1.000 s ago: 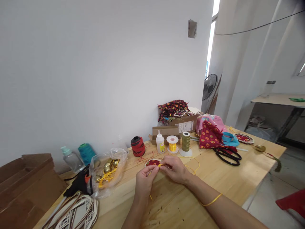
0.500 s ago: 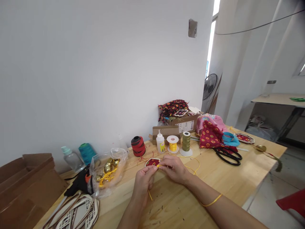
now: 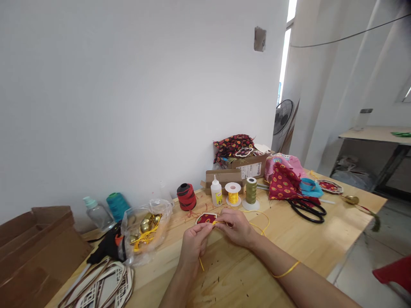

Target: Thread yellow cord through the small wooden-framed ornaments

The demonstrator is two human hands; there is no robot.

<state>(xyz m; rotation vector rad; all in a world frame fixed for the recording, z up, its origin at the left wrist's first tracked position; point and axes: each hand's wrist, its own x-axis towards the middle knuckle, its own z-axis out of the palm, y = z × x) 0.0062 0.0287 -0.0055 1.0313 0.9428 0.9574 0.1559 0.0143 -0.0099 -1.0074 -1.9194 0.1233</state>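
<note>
Currently I have the yellow cord (image 3: 215, 222) pinched in the fingertips of both the left hand (image 3: 193, 241) and right hand (image 3: 238, 228), lower centre of the frame; its held stretch runs roughly sideways between them, just beside the red patch's (image 3: 206, 218) lower right edge.

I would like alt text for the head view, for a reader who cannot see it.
A person's left hand and right hand pinch a yellow cord at a wooden table. Behind them stand a bottle, a yellow-wound spool and an olive-wound spool.
</note>
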